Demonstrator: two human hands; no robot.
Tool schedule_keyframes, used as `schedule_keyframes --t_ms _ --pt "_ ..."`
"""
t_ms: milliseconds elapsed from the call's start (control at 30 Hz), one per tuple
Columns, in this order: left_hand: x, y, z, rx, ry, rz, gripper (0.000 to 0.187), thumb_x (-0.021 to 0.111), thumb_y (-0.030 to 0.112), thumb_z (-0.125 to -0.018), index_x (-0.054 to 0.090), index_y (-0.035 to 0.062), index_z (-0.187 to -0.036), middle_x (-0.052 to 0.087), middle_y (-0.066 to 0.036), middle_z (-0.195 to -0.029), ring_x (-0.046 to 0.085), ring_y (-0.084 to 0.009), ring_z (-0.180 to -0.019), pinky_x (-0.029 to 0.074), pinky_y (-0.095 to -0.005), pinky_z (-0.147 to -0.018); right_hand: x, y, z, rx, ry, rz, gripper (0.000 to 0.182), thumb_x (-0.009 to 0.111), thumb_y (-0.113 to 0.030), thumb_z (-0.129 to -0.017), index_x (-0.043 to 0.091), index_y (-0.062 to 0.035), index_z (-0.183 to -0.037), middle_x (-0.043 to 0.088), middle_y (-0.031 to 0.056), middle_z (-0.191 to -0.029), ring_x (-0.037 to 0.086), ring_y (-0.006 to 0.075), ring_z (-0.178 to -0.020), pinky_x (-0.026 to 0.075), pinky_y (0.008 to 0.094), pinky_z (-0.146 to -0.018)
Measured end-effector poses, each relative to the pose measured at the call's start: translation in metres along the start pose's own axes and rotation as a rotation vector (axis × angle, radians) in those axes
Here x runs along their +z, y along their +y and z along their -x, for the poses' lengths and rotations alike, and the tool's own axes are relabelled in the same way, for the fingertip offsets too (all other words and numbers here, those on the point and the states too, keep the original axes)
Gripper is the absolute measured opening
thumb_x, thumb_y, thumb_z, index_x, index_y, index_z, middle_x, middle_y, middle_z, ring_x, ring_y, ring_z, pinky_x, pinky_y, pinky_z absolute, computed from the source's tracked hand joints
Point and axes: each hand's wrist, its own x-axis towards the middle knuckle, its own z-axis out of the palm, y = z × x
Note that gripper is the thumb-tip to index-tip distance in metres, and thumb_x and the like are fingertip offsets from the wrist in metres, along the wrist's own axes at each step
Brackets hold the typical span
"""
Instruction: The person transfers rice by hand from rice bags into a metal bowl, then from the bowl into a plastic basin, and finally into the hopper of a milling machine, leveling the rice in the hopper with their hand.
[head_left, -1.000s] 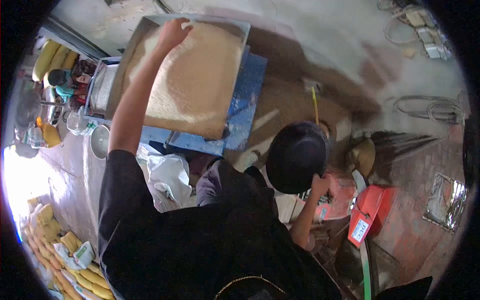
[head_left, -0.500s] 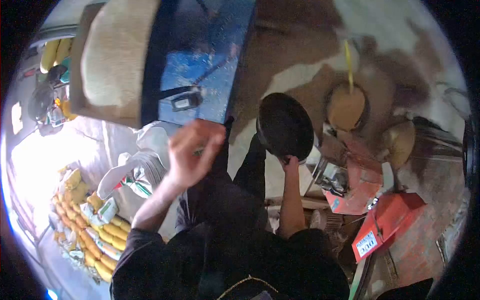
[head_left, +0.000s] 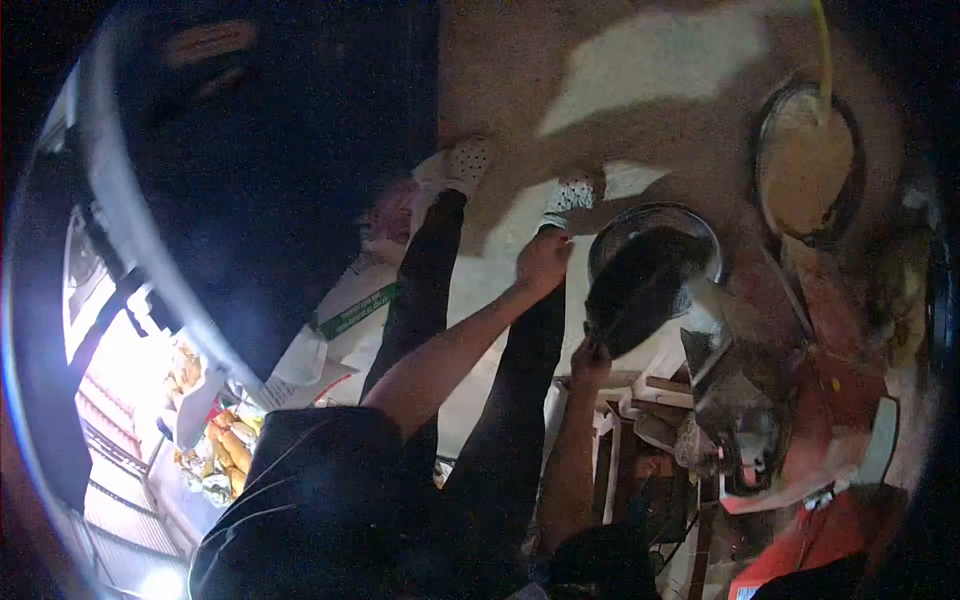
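My right hand [head_left: 592, 360] grips the near edge of a round black pan [head_left: 640, 295], which is tilted and blurred. Beneath and behind the pan sits a wide basin [head_left: 655, 212] with a shiny rim; the pan hides most of its inside. My left hand [head_left: 545, 265] is over my lower leg, left of the pan and apart from it, with its fingers curled together. Whether anything is inside those fingers is hidden.
A round container [head_left: 765, 190] of brown material, with a yellow stick [head_left: 825, 60] in it, stands at upper right. A red machine [head_left: 820, 540] is at lower right. A large dark panel [head_left: 270, 180] fills the upper left. Yellow bundles [head_left: 235, 450] lie at lower left.
My view has turned and lowered. My left hand has moved down from beside the blue surface to near my leg. The pan, still in my right hand, is now over the basin.
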Motion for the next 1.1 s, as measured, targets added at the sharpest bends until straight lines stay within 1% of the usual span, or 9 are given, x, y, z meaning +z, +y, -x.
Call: schedule_keyframes --t_ms 100,200,400,533,600,733,767,1000,1100 --pt "0.099 -0.028 -0.044 0.045 -0.125 0.182 0.048 0.064 0.029 -0.079 0.053 0.0019 -0.117 0.052 -0.022 -0.120 0.050 -0.0374 -0.111 0.040 -0.0449 -0.094 -0.049 -0.012 -0.008 0.123 -0.412 -0.615 0.018 0.051 -0.012 -0.088 0.061 0.0007 -0.095 0.067 0.0075 -0.089 0.061 0.0185 -0.077 0.050 0.0287 -0.070" --pt "0.277 -0.107 -0.076 -0.064 -0.136 0.232 0.057 0.064 0.030 -0.077 0.047 0.0039 -0.125 0.047 -0.025 -0.124 0.047 -0.0400 -0.114 0.038 -0.0451 -0.097 -0.010 -0.043 0.020 0.092 0.286 -0.557 0.018 0.052 -0.011 -0.087 0.060 0.0015 -0.095 0.066 0.0084 -0.088 0.061 0.0188 -0.075 0.051 0.0292 -0.066" --pt "0.099 -0.108 -0.156 -0.378 -0.169 1.125 0.027 0.048 0.014 -0.088 0.059 0.0017 -0.110 0.061 -0.017 -0.106 0.057 -0.0294 -0.101 0.045 -0.0407 -0.087 0.052 -0.087 0.028 0.080 0.607 -0.725 0.019 0.052 -0.010 -0.086 0.058 0.0036 -0.098 0.064 0.0109 -0.090 0.061 0.0196 -0.075 0.054 0.0311 -0.062" --pt "0.039 -0.019 -0.136 -0.027 0.142 0.377 0.038 0.055 0.029 -0.089 0.056 0.0026 -0.116 0.060 -0.011 -0.110 0.055 -0.0236 -0.100 0.043 -0.0373 -0.089 0.001 -0.060 0.013 0.039 0.558 -0.723 0.021 0.053 -0.009 -0.085 0.058 0.0034 -0.100 0.063 0.0121 -0.098 0.061 0.0192 -0.079 0.053 0.0305 -0.061" --pt "0.108 -0.112 -0.157 -0.319 -0.294 0.869 0.039 0.056 0.004 -0.077 0.056 0.0019 -0.115 0.056 -0.017 -0.119 0.056 -0.0313 -0.103 0.045 -0.0417 -0.090 -0.002 -0.057 0.007 0.016 0.434 -0.461 0.022 0.052 -0.010 -0.086 0.058 0.0033 -0.101 0.062 0.0122 -0.102 0.061 0.0182 -0.081 0.053 0.0286 -0.066" --pt "0.068 -0.100 -0.151 -0.139 -0.286 0.105 0.027 0.060 0.014 -0.073 0.059 -0.0032 -0.094 0.059 -0.016 -0.077 0.056 -0.0283 -0.069 0.048 -0.0395 -0.069 -0.101 -0.005 -0.063 0.119 -0.411 -0.728 0.022 0.049 -0.010 -0.088 0.058 0.0033 -0.102 0.063 0.0116 -0.098 0.059 0.0196 -0.087 0.047 0.0269 -0.082" --pt "0.039 -0.098 -0.148 -0.179 -0.180 0.127 0.025 0.059 0.017 -0.075 0.058 -0.0033 -0.089 0.054 -0.013 -0.068 0.051 -0.0263 -0.060 0.047 -0.0395 -0.064 -0.012 -0.033 -0.055 -0.007 0.418 -0.613 0.019 0.050 -0.011 -0.087 0.059 0.0014 -0.098 0.063 0.0102 -0.090 0.058 0.0187 -0.084 0.047 0.0271 -0.076" --pt "-0.086 -0.117 -0.146 -0.383 0.043 0.286 0.051 0.065 0.025 -0.074 0.047 -0.0039 -0.111 0.053 -0.008 -0.080 0.051 -0.0206 -0.068 0.045 -0.0367 -0.055 0.007 -0.014 -0.119 0.058 -0.274 -0.781 0.023 0.056 -0.011 -0.083 0.058 -0.0020 -0.103 0.063 0.0088 -0.095 0.057 0.0174 -0.079 0.047 0.0246 -0.075" --pt "-0.113 -0.075 -0.131 -0.484 0.179 0.468 0.052 0.067 0.022 -0.071 0.046 -0.0033 -0.112 0.054 -0.008 -0.087 0.053 -0.0206 -0.072 0.045 -0.0362 -0.056 0.015 -0.013 -0.140 0.091 0.166 -0.426 0.030 0.059 -0.016 -0.081 0.056 -0.0091 -0.110 0.062 0.0090 -0.100 0.056 0.0234 -0.091 0.046 0.0410 -0.082"
